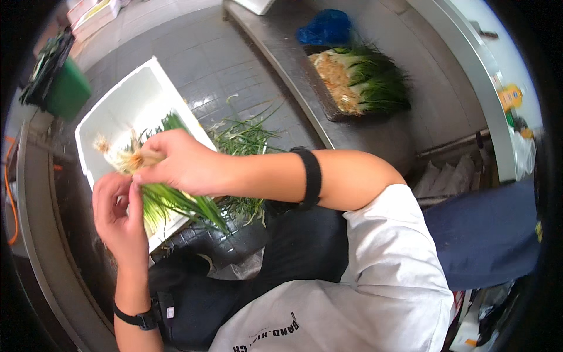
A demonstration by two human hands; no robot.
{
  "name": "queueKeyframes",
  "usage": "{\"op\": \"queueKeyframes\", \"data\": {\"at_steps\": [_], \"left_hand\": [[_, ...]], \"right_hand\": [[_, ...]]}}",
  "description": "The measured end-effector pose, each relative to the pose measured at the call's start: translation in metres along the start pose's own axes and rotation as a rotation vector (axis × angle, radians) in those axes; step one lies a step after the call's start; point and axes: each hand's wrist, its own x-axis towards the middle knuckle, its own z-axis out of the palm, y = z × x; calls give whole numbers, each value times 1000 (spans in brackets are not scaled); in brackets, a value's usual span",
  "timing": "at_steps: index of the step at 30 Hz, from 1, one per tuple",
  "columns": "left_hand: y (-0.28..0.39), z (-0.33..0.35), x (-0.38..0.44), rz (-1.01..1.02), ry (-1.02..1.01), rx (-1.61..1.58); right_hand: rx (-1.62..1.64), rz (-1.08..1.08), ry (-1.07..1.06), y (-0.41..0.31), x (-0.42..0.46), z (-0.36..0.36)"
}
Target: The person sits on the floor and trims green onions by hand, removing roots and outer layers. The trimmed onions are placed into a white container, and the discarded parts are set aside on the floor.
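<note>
My right hand (176, 160) grips a few spring onions near their pale bulbs, with the roots towards the upper left. Close below it is my left hand (118, 211), its thumb and fingertips brought together beside my right thumb. Whether a strip of leaf lies between those left fingertips cannot be made out. Both hands are over the near part of a white foam box (169, 83). Inside, green spring onion leaves (176, 121) show past my right hand. More green leaves (198, 209) extend below my right wrist across the box's near edge.
Loose green trimmings (246, 136) litter the wet tiled floor (193, 57) beside the box. On a metal shelf (281, 57) stands a basket of bundled spring onions (360, 81) next to a blue plastic bag (327, 27). A green bin (68, 90) is at upper left; dark blue cloth (484, 233) is at right.
</note>
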Motion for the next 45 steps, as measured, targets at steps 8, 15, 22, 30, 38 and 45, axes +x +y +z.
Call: {"op": "queueKeyframes", "data": {"at_steps": [8, 15, 22, 30, 38, 45], "left_hand": [[2, 7, -2, 71, 20, 79], [-8, 4, 9, -40, 261, -217], [-11, -24, 18, -236, -144, -148], [16, -17, 2, -177, -1014, 52], [24, -8, -22, -182, -1156, -41], [27, 0, -9, 10, -446, -79]], "right_hand": [[170, 71, -1, -9, -14, -7], [29, 67, 47, -12, -7, -19], [123, -32, 64, -28, -5, -41], [93, -158, 143, -40, -2, -77], [216, -164, -90, -43, -5, -93], [186, -36, -189, -36, -6, -77]]}}
